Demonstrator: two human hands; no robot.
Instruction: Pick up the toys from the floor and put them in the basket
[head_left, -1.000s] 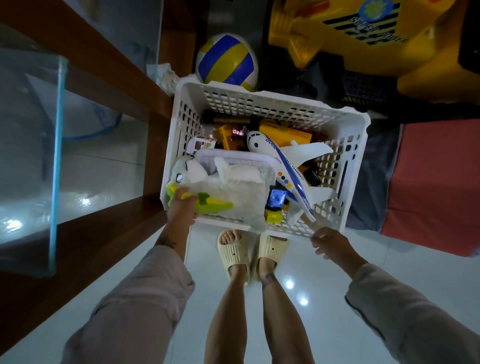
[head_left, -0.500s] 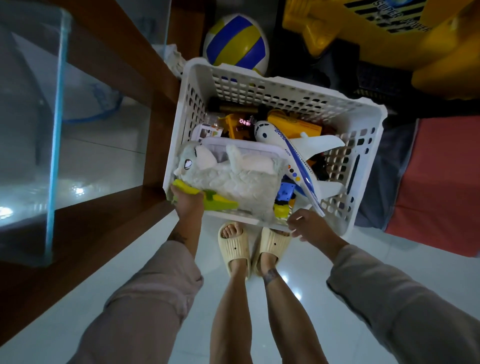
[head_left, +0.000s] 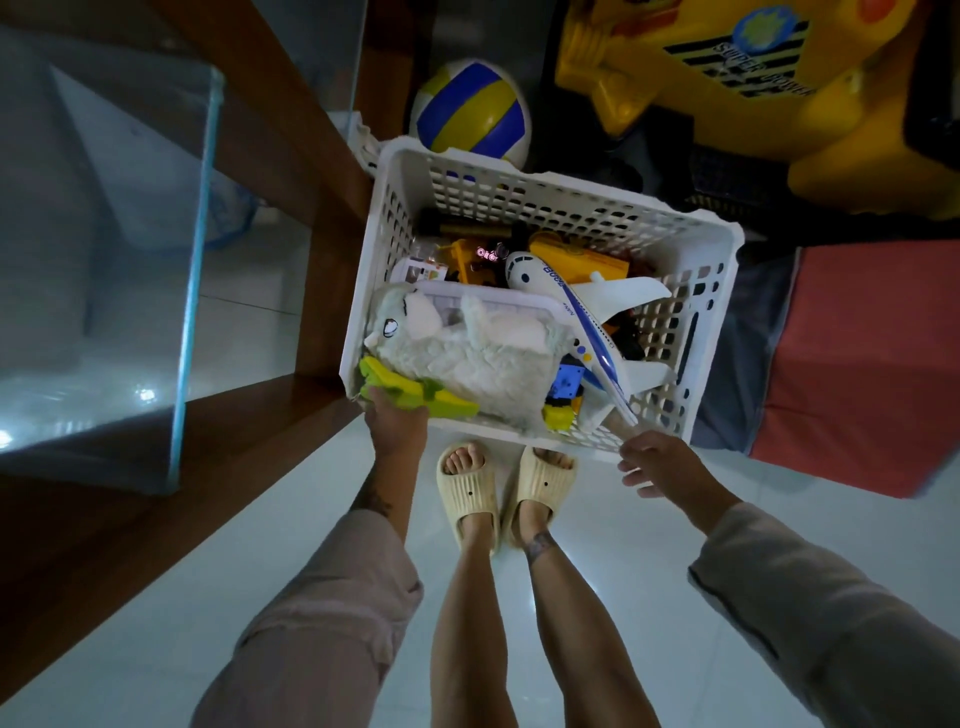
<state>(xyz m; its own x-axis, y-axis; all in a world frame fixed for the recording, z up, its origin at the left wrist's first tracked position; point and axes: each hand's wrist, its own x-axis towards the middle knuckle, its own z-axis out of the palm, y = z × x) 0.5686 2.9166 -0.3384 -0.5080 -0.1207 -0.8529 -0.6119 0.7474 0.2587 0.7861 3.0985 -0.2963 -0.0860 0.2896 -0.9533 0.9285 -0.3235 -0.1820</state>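
Note:
A white perforated basket (head_left: 561, 202) stands on the floor just ahead of my feet. Inside lie a pale fluffy plush animal (head_left: 467, 353), a white and blue toy airplane (head_left: 587, 322), yellow and orange toys (head_left: 576, 257) and a small blue and yellow block toy (head_left: 563, 389). My left hand (head_left: 395, 421) grips the basket's near left corner, where the plush's yellow-green part (head_left: 410, 389) hangs over the rim. My right hand (head_left: 660, 462) hovers just off the near right corner, fingers apart, holding nothing.
A blue, yellow and white volleyball (head_left: 470, 114) rests behind the basket. A big yellow ride-on toy (head_left: 753, 93) fills the back right. A red and grey cloth (head_left: 857, 374) lies to the right. A wooden frame (head_left: 322, 208) and a glass tank (head_left: 104, 260) stand on the left.
My right hand has drawn back from the basket's near rim toward the right corner and opened. My left hand keeps its hold on the left corner.

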